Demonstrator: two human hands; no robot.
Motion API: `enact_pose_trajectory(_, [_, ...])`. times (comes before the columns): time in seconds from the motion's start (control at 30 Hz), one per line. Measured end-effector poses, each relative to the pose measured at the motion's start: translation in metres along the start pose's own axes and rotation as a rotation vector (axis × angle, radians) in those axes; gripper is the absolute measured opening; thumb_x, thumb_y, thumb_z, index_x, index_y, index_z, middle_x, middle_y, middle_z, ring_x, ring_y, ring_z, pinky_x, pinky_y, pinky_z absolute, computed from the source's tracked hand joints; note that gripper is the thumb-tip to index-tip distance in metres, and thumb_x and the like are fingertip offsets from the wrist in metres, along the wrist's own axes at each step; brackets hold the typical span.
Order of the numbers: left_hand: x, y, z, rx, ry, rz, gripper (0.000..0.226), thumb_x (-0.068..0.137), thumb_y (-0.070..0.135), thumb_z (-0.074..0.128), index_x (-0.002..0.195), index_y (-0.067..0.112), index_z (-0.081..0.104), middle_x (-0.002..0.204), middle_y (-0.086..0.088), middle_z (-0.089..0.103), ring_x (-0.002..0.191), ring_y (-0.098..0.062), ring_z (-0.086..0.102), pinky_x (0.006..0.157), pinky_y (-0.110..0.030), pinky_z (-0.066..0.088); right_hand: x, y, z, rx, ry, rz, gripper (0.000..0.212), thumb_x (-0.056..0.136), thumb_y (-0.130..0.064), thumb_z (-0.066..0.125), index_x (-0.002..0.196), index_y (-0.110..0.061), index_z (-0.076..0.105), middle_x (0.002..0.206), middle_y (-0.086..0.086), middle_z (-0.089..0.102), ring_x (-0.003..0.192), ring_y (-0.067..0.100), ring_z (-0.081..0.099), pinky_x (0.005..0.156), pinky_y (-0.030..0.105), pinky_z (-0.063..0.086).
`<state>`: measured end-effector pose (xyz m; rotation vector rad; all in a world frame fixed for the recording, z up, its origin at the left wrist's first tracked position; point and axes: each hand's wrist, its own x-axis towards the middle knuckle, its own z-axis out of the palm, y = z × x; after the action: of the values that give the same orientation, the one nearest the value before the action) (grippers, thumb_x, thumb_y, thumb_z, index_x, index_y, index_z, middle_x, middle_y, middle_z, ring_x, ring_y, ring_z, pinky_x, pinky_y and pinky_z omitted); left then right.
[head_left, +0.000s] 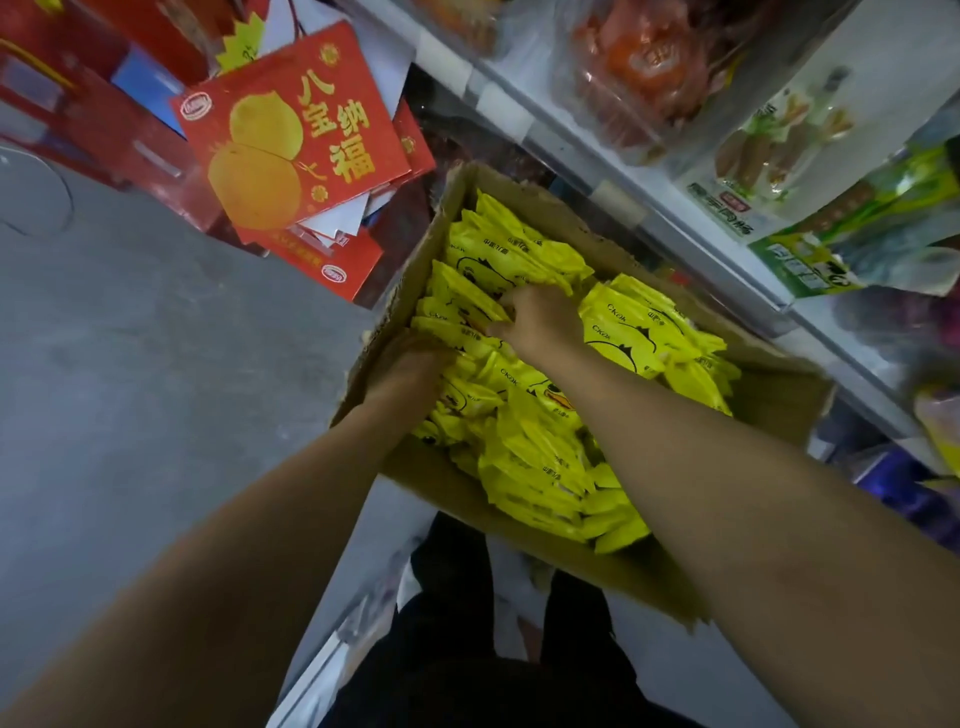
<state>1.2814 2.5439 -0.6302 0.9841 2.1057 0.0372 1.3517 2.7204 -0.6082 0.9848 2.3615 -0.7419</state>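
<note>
An open cardboard box (769, 400) stands on the floor in front of me, filled with several small yellow snack packets (535, 457) printed with a duck face. My left hand (410, 364) reaches into the box along its left wall, its fingers buried among the packets and hidden. My right hand (540, 317) is further in, near the middle, fingers curled over a row of upright yellow packets (462, 296) and gripping them.
Red gift boxes (291, 140) with yellow lettering lean in a stack at the upper left on the grey floor (130, 338). A white shelf (691, 218) at the right carries bagged snacks (779, 156). My dark trousers and shoes show below the box.
</note>
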Motion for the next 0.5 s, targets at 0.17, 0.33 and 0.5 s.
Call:
enact_pose_trajectory(0.17, [-0.016, 0.010, -0.012, -0.053, 0.093, -0.009, 0.026, 0.086, 0.011, 0.055, 0.108, 0.016, 0.068, 0.112, -0.014, 0.065, 0.111, -0.035, 0.055, 0.087, -0.041, 0.049, -0.006, 0.006, -0.002, 0.194, 0.050, 0.013, 0.028, 0.089, -0.035, 0.069, 0.103, -0.012, 0.074, 0.103, 0.013, 0.070, 0.099, 0.032, 0.064, 0.072, 0.027, 0.041])
enact_pose_trajectory(0.33, [-0.035, 0.015, -0.022, -0.171, 0.171, -0.013, 0.014, 0.078, 0.014, 0.073, 0.091, 0.016, 0.069, 0.099, -0.011, 0.065, 0.099, -0.031, 0.059, 0.079, -0.038, 0.049, -0.035, 0.022, -0.034, 0.357, 0.068, -0.065, 0.030, 0.097, -0.031, 0.059, 0.118, -0.009, 0.063, 0.113, 0.013, 0.068, 0.098, 0.029, 0.061, 0.074, 0.030, 0.038])
enact_pose_trajectory(0.5, [-0.063, 0.036, -0.043, -0.324, 0.217, -0.037, 0.021, 0.079, 0.024, 0.078, 0.084, 0.014, 0.060, 0.089, -0.013, 0.067, 0.081, -0.031, 0.060, 0.067, -0.040, 0.046, -0.065, 0.043, -0.077, 0.428, 0.201, -0.140, 0.015, 0.098, -0.029, 0.058, 0.092, -0.016, 0.061, 0.083, 0.006, 0.060, 0.081, 0.027, 0.053, 0.066, 0.034, 0.035])
